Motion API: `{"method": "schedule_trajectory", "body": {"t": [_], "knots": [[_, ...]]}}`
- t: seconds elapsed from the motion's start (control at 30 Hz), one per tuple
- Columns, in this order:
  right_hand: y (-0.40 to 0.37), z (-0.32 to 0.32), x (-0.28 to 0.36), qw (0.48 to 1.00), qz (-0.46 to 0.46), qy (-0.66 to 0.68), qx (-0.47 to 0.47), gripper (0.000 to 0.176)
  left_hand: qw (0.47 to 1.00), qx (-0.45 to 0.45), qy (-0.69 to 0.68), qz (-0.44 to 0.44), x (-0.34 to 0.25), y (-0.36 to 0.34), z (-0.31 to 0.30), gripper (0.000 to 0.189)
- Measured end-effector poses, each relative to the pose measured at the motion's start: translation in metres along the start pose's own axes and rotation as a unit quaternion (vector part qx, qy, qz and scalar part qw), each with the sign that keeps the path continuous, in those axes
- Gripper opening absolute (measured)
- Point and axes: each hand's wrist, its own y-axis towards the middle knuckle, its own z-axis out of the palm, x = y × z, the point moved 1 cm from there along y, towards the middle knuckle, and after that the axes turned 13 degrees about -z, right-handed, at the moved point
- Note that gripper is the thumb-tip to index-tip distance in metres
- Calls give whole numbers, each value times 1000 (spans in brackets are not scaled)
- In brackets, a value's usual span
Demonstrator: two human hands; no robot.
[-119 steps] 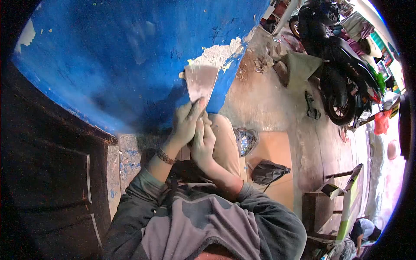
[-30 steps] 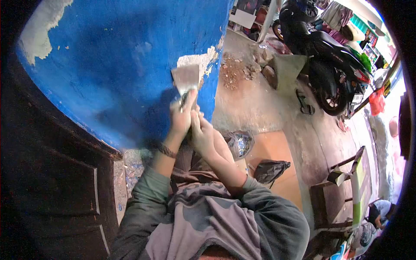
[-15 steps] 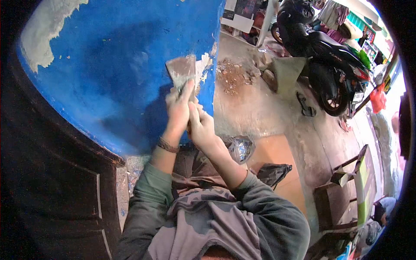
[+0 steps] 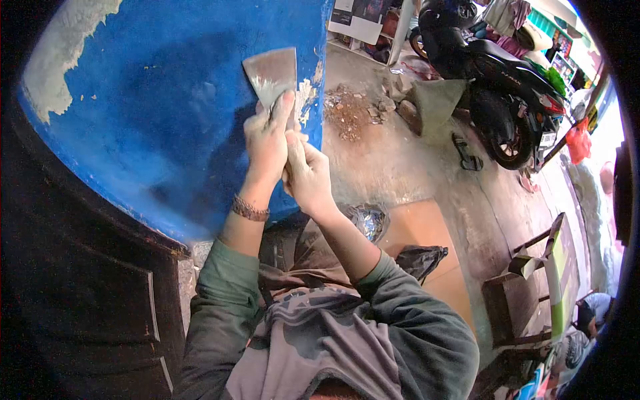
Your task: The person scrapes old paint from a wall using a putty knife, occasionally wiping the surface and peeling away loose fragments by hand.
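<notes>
The left hand [image 4: 267,150] is closed around the scraper [image 4: 272,73] near its blade, thumb pointing up toward the metal, and the right hand [image 4: 310,177] is closed just below, seemingly on the handle's lower end (mostly hidden by fingers). The moment looks like a two-handed hold at the blue wall [image 4: 167,87], the blade beside a chipped patch [image 4: 305,100]; whether it touches the paint, I cannot tell. Any move from here would call for both hands shifting together, blade angle kept steady.
</notes>
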Motion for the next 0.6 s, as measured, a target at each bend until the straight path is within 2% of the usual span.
{"method": "schedule_trajectory", "body": {"t": [0.03,0.1,0.17,0.2,0.33,0.37,0.4,0.5,0.53,0.57,0.6], "knots": [[-3,-2,-11,1000,-5,0,1,37,1000,-4,1,-31,7,-2,-3,36],[-25,-13,-63,989,-94,-106,-35,37,999,-19,11,-47,46,-12,-14,34],[-49,-15,-107,971,-171,-123,-113,35,998,-32,-5,-58,99,-21,-26,29],[-54,-18,-108,984,-95,-103,-107,33,998,-40,5,-42,98,-19,-25,30],[-17,-5,-44,997,-54,-43,-42,36,999,-16,38,-16,32,-8,-11,39],[-12,-2,-21,999,-25,-37,-21,37,999,-21,21,-39,17,-7,-5,38],[-12,-1,-19,999,-19,-36,-24,37,999,-17,34,-26,15,-6,-5,37],[-24,-5,-48,994,-57,-88,-32,36,999,-17,37,-16,40,-9,-15,34],[-36,-5,-68,991,-99,-57,-76,33,997,-5,14,-72,57,-18,-20,32],[-45,-12,-85,989,-108,-73,-74,31,994,-38,92,46,79,-19,-25,31],[-45,-10,-84,987,-113,-77,-88,31,996,-44,75,5,76,-22,-21,32]]}}
